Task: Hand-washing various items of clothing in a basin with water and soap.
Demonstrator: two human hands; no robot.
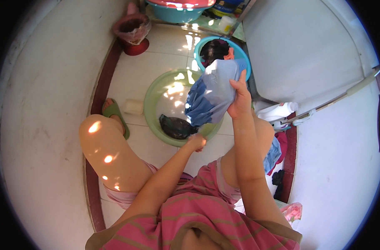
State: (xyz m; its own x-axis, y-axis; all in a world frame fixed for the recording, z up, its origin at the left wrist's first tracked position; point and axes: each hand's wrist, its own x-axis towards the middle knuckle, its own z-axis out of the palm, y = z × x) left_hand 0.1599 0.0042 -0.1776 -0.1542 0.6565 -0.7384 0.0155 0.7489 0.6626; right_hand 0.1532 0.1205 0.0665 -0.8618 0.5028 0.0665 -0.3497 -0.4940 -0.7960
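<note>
A wet blue and pale grey cloth (205, 93) is held up over the right side of a green plastic basin (151, 125). My right hand (241, 95) grips its upper right part, thumb on the near face. Below the cloth's lower end, at the basin's near rim, my left hand (197, 142) is curled and slightly blurred; whether it pinches the cloth I cannot tell. Whitish water and a dark, wet cloth (177, 127) lie in the basin. Behind stands a blue basin (248, 64) with dark clothes and an orange piece in it.
A beige block (133, 106) touches the green basin's left side. A red pedestal bin (136, 47) stands at the back left, a shelf with basins (174, 14) at the back. On the right are a white bottle (279, 111), a mop or pole (330, 101) and clothes (273, 156). Walls flank both sides.
</note>
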